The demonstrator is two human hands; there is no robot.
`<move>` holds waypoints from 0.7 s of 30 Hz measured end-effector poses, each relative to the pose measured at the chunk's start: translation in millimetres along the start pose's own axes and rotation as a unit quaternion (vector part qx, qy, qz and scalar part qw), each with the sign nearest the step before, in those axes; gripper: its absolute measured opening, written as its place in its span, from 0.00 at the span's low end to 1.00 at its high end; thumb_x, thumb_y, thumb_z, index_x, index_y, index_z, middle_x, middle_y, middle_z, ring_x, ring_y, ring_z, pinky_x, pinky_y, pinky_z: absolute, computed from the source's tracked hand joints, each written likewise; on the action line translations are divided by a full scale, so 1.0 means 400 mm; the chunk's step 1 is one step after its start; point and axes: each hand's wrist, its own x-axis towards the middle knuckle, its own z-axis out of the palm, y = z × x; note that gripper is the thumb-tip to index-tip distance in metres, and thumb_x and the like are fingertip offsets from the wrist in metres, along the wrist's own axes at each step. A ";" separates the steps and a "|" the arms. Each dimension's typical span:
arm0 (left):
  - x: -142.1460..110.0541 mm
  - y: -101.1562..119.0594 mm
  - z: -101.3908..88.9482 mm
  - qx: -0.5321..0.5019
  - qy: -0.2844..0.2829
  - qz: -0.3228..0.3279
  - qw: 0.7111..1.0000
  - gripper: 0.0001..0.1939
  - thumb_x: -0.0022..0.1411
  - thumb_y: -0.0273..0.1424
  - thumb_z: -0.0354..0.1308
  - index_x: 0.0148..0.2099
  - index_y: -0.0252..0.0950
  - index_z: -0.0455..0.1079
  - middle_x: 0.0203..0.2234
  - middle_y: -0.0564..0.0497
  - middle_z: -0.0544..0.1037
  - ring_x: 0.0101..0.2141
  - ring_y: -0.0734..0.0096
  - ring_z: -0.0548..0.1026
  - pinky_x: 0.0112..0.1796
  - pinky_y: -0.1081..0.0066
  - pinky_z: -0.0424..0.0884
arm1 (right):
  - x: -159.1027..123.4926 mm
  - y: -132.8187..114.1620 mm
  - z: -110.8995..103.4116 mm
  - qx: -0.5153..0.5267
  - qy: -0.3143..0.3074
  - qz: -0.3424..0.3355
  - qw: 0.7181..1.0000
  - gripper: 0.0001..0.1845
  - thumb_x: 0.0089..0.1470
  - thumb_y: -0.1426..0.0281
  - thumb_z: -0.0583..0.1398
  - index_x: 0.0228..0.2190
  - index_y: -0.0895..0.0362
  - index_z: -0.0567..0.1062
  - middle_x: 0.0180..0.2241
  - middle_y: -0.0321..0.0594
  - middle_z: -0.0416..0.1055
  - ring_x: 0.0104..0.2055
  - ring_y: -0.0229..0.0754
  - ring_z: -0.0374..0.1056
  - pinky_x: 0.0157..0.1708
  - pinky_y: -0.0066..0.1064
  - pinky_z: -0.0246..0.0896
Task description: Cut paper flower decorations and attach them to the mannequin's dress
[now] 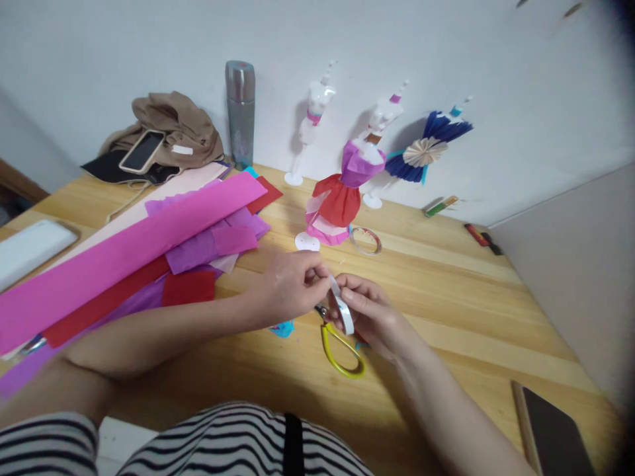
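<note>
My right hand [370,309] is closed around a roll of white tape [344,316], thumb on its side. At the roll's upper edge, my left hand [300,284] pinches the tape's end between thumb and fingertips. Below the hands lie scissors [342,360] with yellow handles; their blades are mostly hidden. A scrap of blue paper [282,328] lies just beneath my left wrist. Past my hands stands a small dress form [347,192] in a purple top and a red and pink paper skirt. A white oval base [307,242] and a clear ring [366,240] are close to it.
Pink crepe paper [149,248] and other coloured sheets spread across the left. Behind are a steel flask [241,116], a brown cloth bag [173,119] with a phone [143,151], a bare form [315,109] and a blue-dressed form [426,149]. A dark tablet-like object [553,430] lies front right.
</note>
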 end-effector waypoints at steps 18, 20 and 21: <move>0.009 -0.037 0.006 -0.027 -0.105 0.076 0.991 0.09 0.55 0.23 0.61 0.27 0.35 0.64 0.20 0.59 0.67 0.23 0.80 0.62 0.26 0.76 0.57 | 0.015 0.025 -0.013 -0.057 -0.041 -0.061 0.996 0.17 0.48 0.58 0.72 0.33 0.57 0.78 0.33 0.41 0.78 0.29 0.37 0.71 0.30 0.29 0.71; 0.007 -0.038 0.009 -0.029 -0.100 0.099 0.990 0.10 0.56 0.22 0.60 0.26 0.35 0.63 0.20 0.58 0.67 0.24 0.80 0.63 0.26 0.76 0.57 | 0.018 0.026 -0.016 -0.070 -0.046 -0.072 0.994 0.18 0.48 0.57 0.72 0.33 0.57 0.77 0.33 0.42 0.78 0.29 0.38 0.71 0.30 0.30 0.70; 0.006 -0.039 0.010 -0.034 -0.099 0.099 0.990 0.11 0.56 0.22 0.59 0.25 0.35 0.63 0.20 0.58 0.67 0.24 0.80 0.63 0.26 0.77 0.58 | 0.019 0.026 -0.018 -0.077 -0.048 -0.076 0.993 0.19 0.47 0.57 0.72 0.33 0.57 0.76 0.33 0.42 0.77 0.29 0.38 0.71 0.30 0.31 0.71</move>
